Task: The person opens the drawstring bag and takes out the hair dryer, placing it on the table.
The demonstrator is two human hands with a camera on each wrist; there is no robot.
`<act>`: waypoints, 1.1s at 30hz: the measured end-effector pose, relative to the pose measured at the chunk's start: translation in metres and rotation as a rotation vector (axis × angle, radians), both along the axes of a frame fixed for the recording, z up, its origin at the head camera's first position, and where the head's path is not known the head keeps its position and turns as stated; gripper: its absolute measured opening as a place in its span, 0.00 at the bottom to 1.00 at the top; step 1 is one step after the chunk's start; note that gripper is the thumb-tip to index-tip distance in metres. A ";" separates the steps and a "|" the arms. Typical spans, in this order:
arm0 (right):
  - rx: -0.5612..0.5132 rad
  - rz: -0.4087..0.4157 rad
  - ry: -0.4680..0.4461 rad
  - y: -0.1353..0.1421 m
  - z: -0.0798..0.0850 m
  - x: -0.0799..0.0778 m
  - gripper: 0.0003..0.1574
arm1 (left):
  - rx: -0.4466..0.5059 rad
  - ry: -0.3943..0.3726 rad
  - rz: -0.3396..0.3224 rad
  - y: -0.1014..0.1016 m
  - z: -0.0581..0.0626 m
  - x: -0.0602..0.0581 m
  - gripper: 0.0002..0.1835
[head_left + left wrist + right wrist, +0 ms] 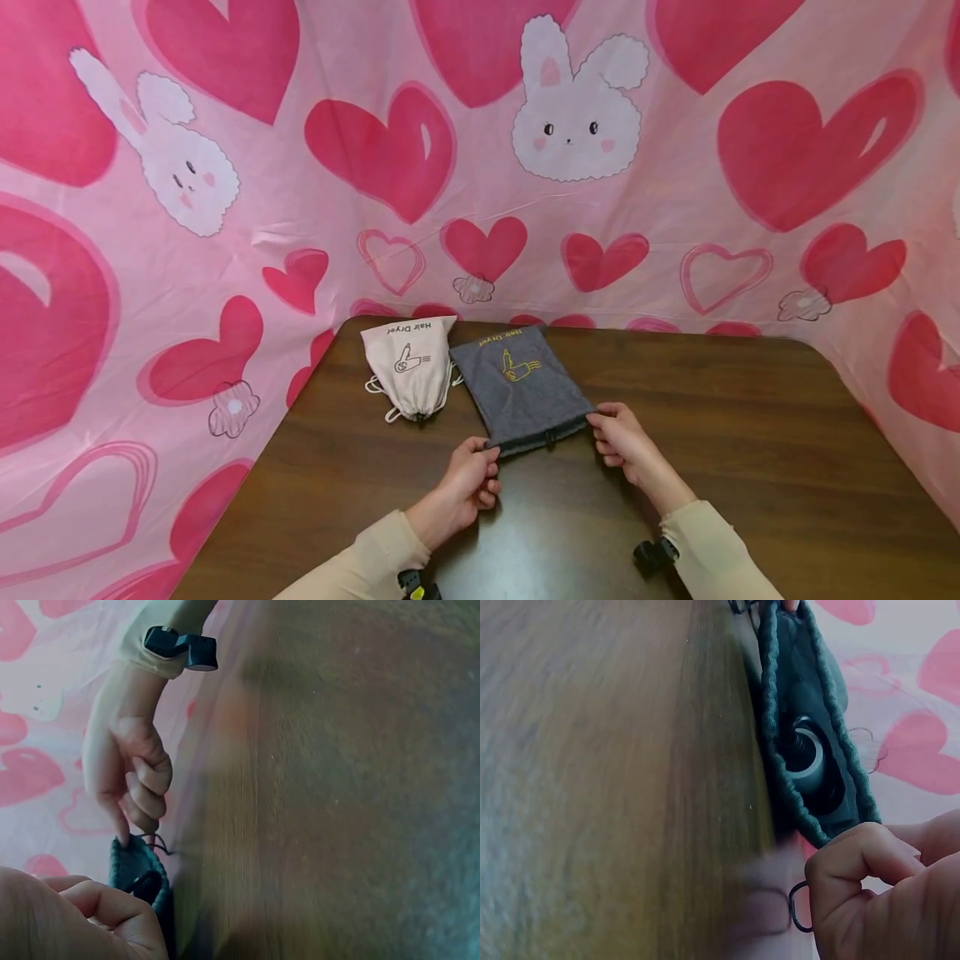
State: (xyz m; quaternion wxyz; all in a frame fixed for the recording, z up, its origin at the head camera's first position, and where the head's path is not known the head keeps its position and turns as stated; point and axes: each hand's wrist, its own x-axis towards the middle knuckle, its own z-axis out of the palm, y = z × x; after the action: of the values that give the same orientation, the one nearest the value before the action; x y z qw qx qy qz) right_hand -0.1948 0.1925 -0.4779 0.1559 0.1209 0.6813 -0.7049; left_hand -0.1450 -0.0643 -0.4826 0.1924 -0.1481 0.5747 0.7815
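A dark grey cloth drawstring bag (528,400) lies on the table, printed in yellow with "Hair Dryer" and a dryer drawing. Its mouth faces me. My left hand (467,485) pinches the mouth's left corner between thumb and fingers. At the right corner, my right hand (624,442) pinches the hem the same way. Between them the mouth gapes in the right wrist view, where a black and grey thing with a ring-shaped end (810,766) shows inside; the rest of it is hidden by the cloth. A thin black cord loop (793,907) hangs by my right fingers.
Left of the grey bag lies a cream drawstring bag (408,367), also printed "Hair Dryer", its neck gathered and white cords loose at its sides. Both rest on a dark brown wooden table (735,417). A pink heart-and-rabbit cloth (480,192) hangs behind and along the sides.
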 end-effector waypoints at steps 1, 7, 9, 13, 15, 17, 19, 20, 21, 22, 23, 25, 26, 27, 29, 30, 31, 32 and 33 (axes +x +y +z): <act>0.004 0.002 0.003 -0.001 0.001 0.000 0.29 | 0.001 0.000 -0.002 0.001 0.000 0.000 0.04; -0.015 -0.021 0.000 0.001 0.005 0.003 0.39 | 0.001 -0.004 -0.037 0.006 -0.001 0.003 0.05; -0.026 -0.030 -0.007 0.003 0.005 0.004 0.44 | 0.000 -0.008 -0.054 0.008 -0.001 0.004 0.06; -0.023 -0.028 -0.004 0.010 0.007 0.006 0.35 | 0.003 -0.010 -0.081 0.016 0.002 0.007 0.10; -0.012 -0.020 0.000 0.014 0.008 0.005 0.22 | 0.003 -0.005 -0.089 0.021 0.004 0.008 0.11; -0.005 -0.010 0.004 0.017 0.010 0.004 0.20 | 0.005 -0.004 -0.089 0.025 0.005 0.007 0.12; -0.002 0.003 0.004 0.019 0.011 0.004 0.24 | 0.005 -0.005 -0.092 0.029 0.007 0.006 0.13; 0.003 0.010 0.007 0.020 0.011 0.004 0.24 | 0.002 -0.004 -0.095 0.030 0.009 0.005 0.14; 0.008 0.016 0.007 0.021 0.012 0.004 0.25 | -0.002 -0.004 -0.097 0.031 0.010 0.005 0.14; 0.012 0.030 0.013 0.021 0.011 0.004 0.25 | -0.007 -0.002 -0.095 0.032 0.012 0.004 0.14; 0.017 0.046 0.016 0.021 0.011 0.004 0.26 | -0.015 0.003 -0.087 0.032 0.013 0.003 0.15; 0.018 0.074 0.018 0.022 0.009 0.004 0.26 | -0.030 0.015 -0.059 0.031 0.016 -0.001 0.14; 0.016 0.089 0.017 0.022 0.008 0.004 0.26 | -0.037 0.024 -0.040 0.030 0.018 -0.004 0.14; 0.013 0.103 0.014 0.022 0.007 0.005 0.25 | -0.045 0.034 -0.016 0.028 0.019 -0.008 0.14; 0.005 0.135 0.010 0.022 0.006 0.005 0.24 | -0.063 0.067 0.032 0.022 0.024 -0.019 0.13; 0.002 0.140 0.005 0.022 0.005 0.005 0.23 | -0.079 0.094 0.052 0.018 0.028 -0.027 0.12; 0.003 0.148 0.003 0.023 0.005 0.006 0.23 | -0.109 0.127 0.067 0.014 0.032 -0.036 0.11; 0.007 0.155 0.002 0.023 0.005 0.006 0.23 | -0.146 0.163 0.078 0.009 0.038 -0.046 0.10; 0.014 0.162 0.004 0.024 0.005 0.006 0.24 | -0.189 0.204 0.088 0.004 0.045 -0.057 0.09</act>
State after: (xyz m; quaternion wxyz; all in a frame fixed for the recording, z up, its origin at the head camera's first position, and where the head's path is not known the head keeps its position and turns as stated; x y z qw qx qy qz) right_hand -0.1892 0.2164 -0.4730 0.2103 0.0649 0.6939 -0.6856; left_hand -0.2017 -0.0605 -0.4374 0.0836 -0.1106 0.6554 0.7425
